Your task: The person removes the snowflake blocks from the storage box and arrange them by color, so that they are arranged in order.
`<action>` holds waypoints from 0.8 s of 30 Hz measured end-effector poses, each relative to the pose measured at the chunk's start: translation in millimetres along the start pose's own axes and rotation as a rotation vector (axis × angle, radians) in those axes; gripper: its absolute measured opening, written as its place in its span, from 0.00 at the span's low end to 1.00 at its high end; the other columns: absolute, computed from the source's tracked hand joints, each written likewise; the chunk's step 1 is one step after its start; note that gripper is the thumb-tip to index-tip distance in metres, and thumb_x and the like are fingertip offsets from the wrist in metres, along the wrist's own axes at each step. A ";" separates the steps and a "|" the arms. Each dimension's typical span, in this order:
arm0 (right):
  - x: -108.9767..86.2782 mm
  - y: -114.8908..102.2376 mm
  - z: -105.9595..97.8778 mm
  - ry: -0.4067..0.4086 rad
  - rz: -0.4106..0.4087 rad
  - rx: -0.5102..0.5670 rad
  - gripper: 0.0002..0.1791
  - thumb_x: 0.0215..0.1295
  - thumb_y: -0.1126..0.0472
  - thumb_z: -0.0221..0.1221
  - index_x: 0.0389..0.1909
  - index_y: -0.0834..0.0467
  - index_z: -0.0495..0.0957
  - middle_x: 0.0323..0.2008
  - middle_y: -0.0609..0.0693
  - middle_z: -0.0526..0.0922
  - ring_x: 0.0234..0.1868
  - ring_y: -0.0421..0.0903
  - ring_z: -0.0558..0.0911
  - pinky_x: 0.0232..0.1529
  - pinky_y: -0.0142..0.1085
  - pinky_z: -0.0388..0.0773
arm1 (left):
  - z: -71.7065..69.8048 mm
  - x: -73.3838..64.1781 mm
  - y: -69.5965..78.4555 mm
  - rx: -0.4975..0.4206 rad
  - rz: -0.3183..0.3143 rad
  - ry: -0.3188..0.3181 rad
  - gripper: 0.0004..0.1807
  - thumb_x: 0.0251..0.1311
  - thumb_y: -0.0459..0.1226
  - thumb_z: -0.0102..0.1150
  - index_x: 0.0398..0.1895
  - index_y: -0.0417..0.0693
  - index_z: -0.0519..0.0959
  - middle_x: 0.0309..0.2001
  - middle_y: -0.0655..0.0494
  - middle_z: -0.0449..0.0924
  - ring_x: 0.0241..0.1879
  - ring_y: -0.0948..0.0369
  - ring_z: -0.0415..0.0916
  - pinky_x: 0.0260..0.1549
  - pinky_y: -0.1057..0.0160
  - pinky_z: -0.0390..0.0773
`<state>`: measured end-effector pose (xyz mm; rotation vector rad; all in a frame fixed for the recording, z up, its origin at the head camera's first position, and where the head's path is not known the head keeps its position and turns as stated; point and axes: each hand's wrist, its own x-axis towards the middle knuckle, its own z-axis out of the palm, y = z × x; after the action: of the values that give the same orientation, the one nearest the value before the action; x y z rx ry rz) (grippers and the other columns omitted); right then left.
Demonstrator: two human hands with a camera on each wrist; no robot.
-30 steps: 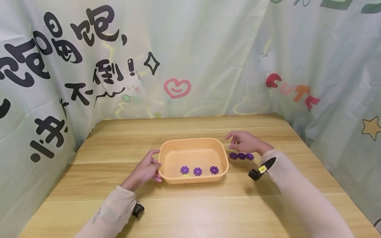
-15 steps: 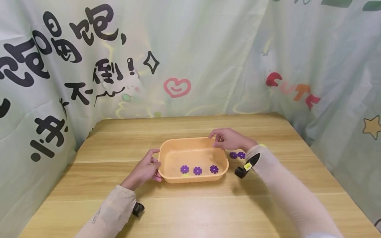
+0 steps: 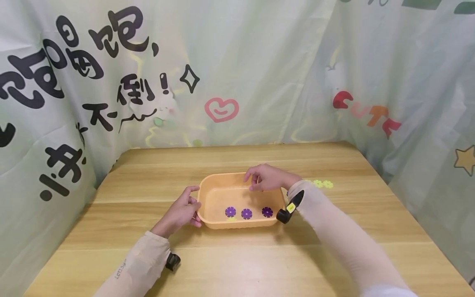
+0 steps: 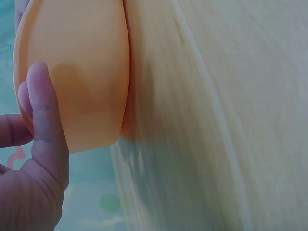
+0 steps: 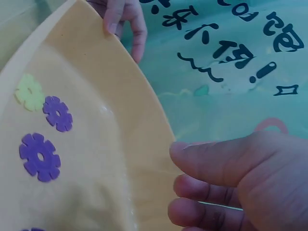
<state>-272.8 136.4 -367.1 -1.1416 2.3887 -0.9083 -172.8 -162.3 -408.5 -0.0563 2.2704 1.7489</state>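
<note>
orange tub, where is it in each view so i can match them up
Head: just below centre, on the table; the tub is seen from above.
Left wrist: upper left, its outer wall facing the camera.
Right wrist: fills much of the left side, its inside showing.
Shared landmark: the left hand at its rim, lower left in the left wrist view, top in the right wrist view.

An orange basin [image 3: 222, 194] blocks mid-worktop [image 3: 226, 264], its walls standing against any low crossing. The left hand [image 3: 182, 211] bars its left end; the right hand [image 3: 269, 178] overhangs its far right. Between the sleeves [image 3: 345, 235], the near side gives free passage; behind, curtain [image 3: 259, 82] closes off.
</note>
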 end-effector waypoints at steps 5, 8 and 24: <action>10.5 0.7 8.2 -0.068 -0.028 -0.018 0.14 0.61 0.70 0.63 0.48 0.65 0.78 0.27 0.46 0.78 0.29 0.41 0.76 0.30 0.32 0.79 | 0.7 0.1 -0.9 -0.008 0.003 -0.007 0.30 0.69 0.27 0.46 0.72 0.49 0.53 0.42 0.39 0.66 0.23 0.53 0.74 0.24 0.53 0.86; 17.4 -0.5 13.1 -0.112 -0.055 -0.028 0.14 0.59 0.71 0.63 0.47 0.65 0.78 0.26 0.46 0.78 0.28 0.40 0.76 0.31 0.31 0.79 | 0.9 -0.5 -0.3 -0.015 0.001 -0.010 0.30 0.69 0.27 0.45 0.72 0.49 0.53 0.42 0.38 0.65 0.23 0.53 0.74 0.24 0.54 0.86; 45.0 -2.4 29.4 -0.282 0.030 -0.003 0.13 0.58 0.70 0.66 0.44 0.60 0.80 0.26 0.47 0.77 0.25 0.38 0.75 0.25 0.28 0.74 | 1.3 0.9 -1.8 -0.009 -0.003 0.005 0.30 0.69 0.27 0.46 0.72 0.49 0.53 0.40 0.41 0.66 0.23 0.53 0.74 0.24 0.53 0.85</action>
<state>-283.3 88.1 -388.5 -1.1482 2.1729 -0.6834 -173.1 -161.5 -410.7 -0.0651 2.2643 1.7601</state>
